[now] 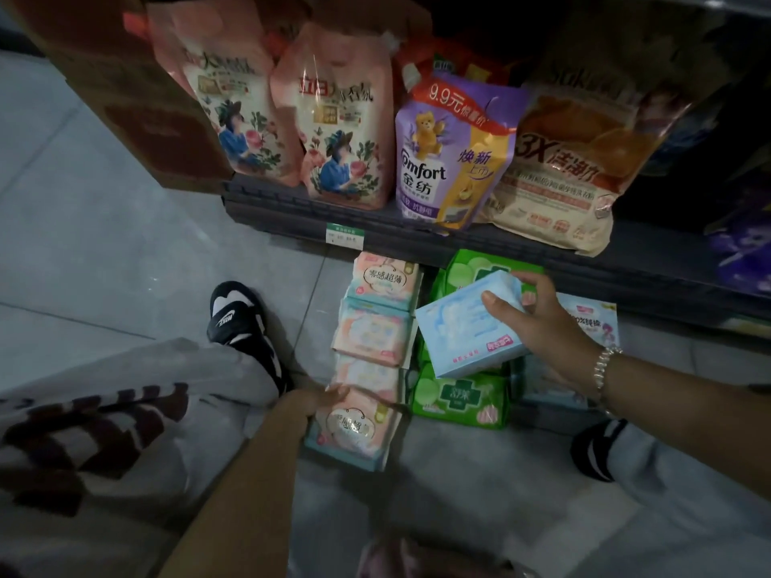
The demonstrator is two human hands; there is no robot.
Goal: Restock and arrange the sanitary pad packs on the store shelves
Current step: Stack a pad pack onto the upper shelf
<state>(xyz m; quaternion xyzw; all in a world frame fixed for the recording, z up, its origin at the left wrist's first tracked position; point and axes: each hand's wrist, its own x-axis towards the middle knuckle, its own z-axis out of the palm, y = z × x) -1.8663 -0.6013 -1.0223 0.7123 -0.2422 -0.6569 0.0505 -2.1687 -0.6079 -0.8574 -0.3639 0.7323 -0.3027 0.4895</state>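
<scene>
Fingers of the left hand [321, 400] curl over the nearest pink pad pack [352, 431], the front one of a row of pink packs [373, 327] lying on the grey floor [104, 227]. Just beyond, the right hand [546, 323] grips a light blue pad pack [467, 331], thumb on top, holding it above the green pad packs [459, 400]. Farther back, the dark shelf [292, 214] carries pink floral pouches [338, 114], a purple Comfort softener pouch [450, 160] and an orange detergent bag [571, 164].
</scene>
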